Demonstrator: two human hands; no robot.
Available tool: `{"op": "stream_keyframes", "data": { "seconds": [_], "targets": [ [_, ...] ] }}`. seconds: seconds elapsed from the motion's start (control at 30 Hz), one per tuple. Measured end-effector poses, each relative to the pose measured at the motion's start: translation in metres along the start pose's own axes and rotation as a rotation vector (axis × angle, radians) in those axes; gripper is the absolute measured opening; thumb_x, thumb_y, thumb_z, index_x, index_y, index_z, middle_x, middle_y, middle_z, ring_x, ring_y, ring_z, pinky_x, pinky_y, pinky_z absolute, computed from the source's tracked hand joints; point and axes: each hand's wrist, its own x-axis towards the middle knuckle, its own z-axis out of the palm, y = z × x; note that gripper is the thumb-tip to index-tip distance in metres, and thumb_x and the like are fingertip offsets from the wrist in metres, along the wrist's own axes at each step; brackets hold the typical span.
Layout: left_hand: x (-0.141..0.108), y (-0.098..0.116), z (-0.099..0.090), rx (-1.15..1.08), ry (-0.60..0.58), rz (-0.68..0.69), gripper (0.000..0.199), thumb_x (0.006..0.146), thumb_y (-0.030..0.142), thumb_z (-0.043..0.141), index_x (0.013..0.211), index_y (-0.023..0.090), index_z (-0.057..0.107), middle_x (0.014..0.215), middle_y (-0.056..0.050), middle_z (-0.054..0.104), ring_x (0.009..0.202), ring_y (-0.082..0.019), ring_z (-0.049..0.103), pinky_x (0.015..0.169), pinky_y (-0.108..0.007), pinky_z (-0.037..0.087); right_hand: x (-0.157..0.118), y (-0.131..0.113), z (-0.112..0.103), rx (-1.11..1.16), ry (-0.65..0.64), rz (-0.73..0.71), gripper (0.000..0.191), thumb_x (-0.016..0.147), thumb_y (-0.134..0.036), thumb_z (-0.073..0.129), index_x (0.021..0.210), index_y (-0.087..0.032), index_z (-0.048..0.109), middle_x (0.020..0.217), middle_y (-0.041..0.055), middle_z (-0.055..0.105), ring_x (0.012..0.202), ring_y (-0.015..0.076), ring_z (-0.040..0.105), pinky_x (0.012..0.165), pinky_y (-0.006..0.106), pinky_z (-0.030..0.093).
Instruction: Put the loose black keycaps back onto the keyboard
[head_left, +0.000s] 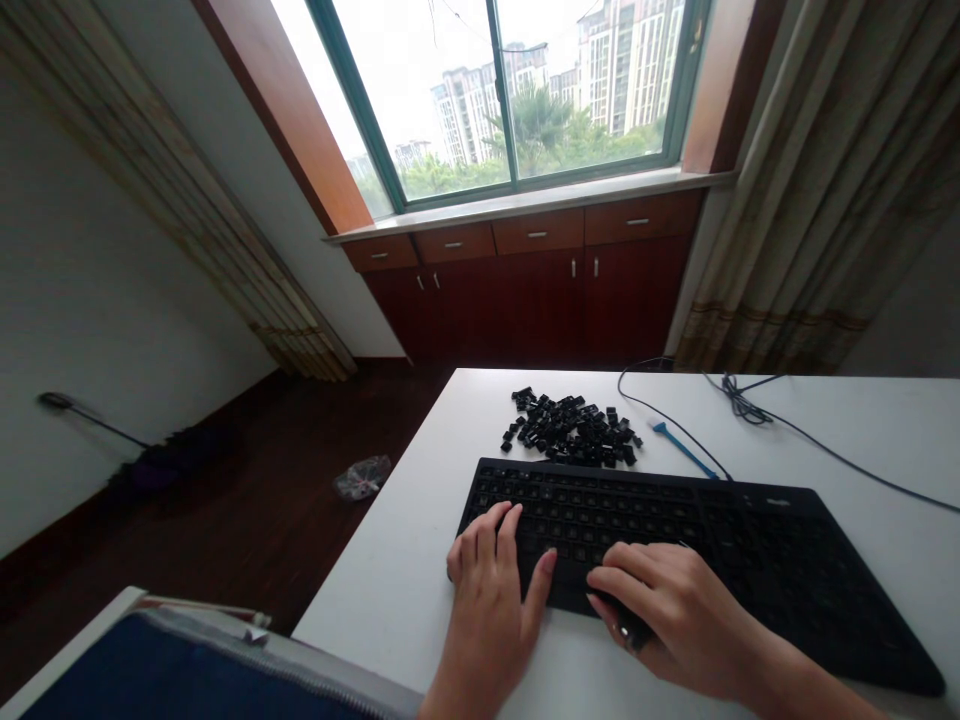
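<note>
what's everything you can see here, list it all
keycaps: many, black, loose pile on the desk behind the keyboard
keyboard: one, black, on the desk
blue tool: one, blue, on the desk right of the keycaps
cables: several, dark, on the desk's far right
desk: one, white, under everything above
cabinets: one row, reddish-brown, beneath the window
window: one, green frame, straight ahead
curtain: one, beige, right of the window
plastic bag: one, clear, on the floor
left hand: one, on the keyboard's left part
right hand: one, on the keyboard, curled around a small black object
</note>
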Motion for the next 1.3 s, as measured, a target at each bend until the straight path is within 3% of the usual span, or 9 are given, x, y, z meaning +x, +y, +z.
{"op": "stream_keyframes", "data": {
  "seconds": [0.6, 0.8, 1.0, 1.3],
  "targets": [
    [0.0014, -0.0001, -0.0018, 0.034, -0.052, 0.001, 0.044, 0.099, 0.035, 0.052, 0.140, 0.021, 0.051, 0.141, -0.012, 0.051, 0.128, -0.029, 0.045, 0.105, -0.046, 0.034, 0.0007, -0.0005, 0.0009, -0.009, 0.002, 0.005, 0.012, 0.095, -0.020, 0.055, 0.103, -0.021, 0.063, 0.085, 0.0024, 0.065, 0.069, 0.0156, 0.060, 0.062, 0.030, 0.040],
    [0.0026, 0.0025, -0.0062, 0.061, -0.056, 0.024, 0.052, 0.099, 0.035, 0.051, 0.150, 0.028, 0.042, 0.147, -0.011, 0.045, 0.129, -0.029, 0.044, 0.105, -0.046, 0.035, 0.0007, -0.0004, 0.0011, -0.010, 0.000, 0.002, 0.013, 0.095, -0.019, 0.055, 0.104, -0.021, 0.063, 0.086, 0.0026, 0.066, 0.069, 0.0158, 0.060, 0.063, 0.030, 0.039],
    [0.0032, 0.0039, -0.0074, 0.079, -0.061, 0.040, 0.045, 0.098, 0.037, 0.052, 0.143, 0.033, 0.052, 0.149, -0.010, 0.044, 0.127, -0.030, 0.044, 0.103, -0.049, 0.036, 0.0003, -0.0008, 0.0008, -0.007, -0.005, 0.007, 0.013, 0.095, -0.019, 0.055, 0.104, -0.022, 0.063, 0.086, 0.0022, 0.066, 0.070, 0.0159, 0.060, 0.062, 0.031, 0.039],
    [0.0037, 0.0029, -0.0060, 0.077, -0.056, 0.040, 0.046, 0.098, 0.037, 0.052, 0.143, 0.033, 0.051, 0.147, -0.010, 0.044, 0.127, -0.030, 0.044, 0.103, -0.048, 0.036, 0.0006, 0.0006, 0.0013, 0.000, -0.015, 0.008, 0.013, 0.095, -0.018, 0.055, 0.105, -0.022, 0.062, 0.087, 0.0022, 0.065, 0.069, 0.0165, 0.058, 0.062, 0.031, 0.037]
  ]
}}
